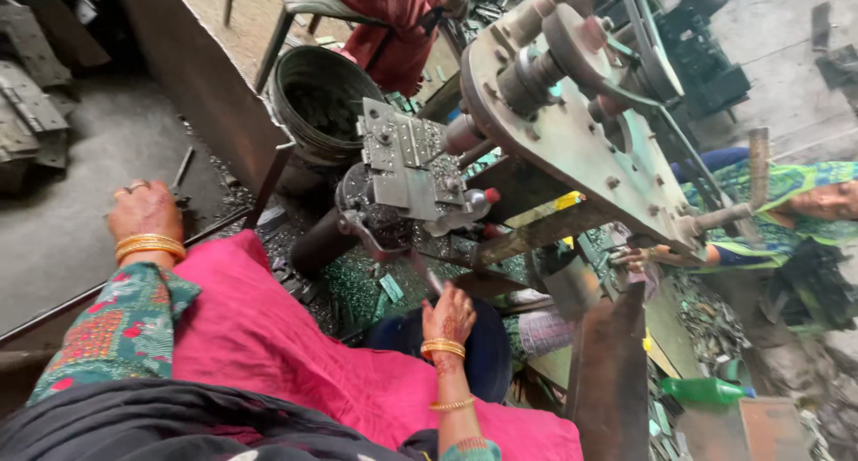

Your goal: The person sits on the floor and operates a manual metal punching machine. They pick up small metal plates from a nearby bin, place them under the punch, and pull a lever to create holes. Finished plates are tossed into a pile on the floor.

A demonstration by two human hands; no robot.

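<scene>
Head view: my right hand [449, 316], grip loosely curled and holding nothing I can make out, rests below one press machine [407, 171]. My left hand [143, 213] lies flat, empty, beside one black bucket [322, 99].

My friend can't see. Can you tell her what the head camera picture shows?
A person in pink cloth sits at a grey metal press machine, right hand reaching under it toward small green metal pieces. The left hand, wearing gold bangles, rests on a dark metal bench. A black bucket stands behind.
</scene>
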